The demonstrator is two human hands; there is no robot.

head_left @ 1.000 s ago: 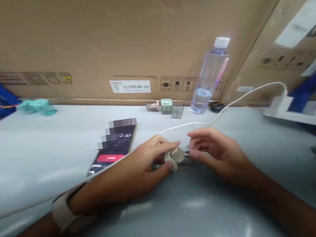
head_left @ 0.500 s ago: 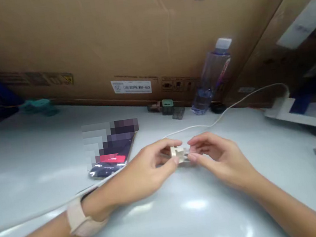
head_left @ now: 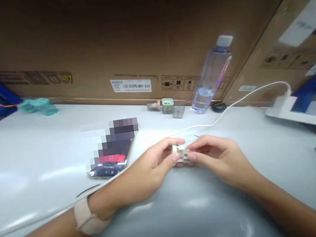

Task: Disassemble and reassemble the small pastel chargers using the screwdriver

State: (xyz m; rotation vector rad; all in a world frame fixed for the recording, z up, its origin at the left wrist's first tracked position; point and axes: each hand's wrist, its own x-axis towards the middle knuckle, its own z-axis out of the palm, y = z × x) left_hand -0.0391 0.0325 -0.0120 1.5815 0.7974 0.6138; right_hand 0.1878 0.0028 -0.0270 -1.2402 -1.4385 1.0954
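Left hand point(head_left: 149, 170) and right hand point(head_left: 225, 158), nearly closed, pinch a pale block point(head_left: 180, 152) endwise — likely light, rigid, best gripped there.

The small, seemingly beige block point(head_left: 179, 150) is partly hidden, its shape unclear.

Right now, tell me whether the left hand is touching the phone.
No, the left hand holds a small cream piece, clear of the phone.

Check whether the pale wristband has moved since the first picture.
Yes: the pale wristband has shifted rightward in view, judged against the white label on the carton.
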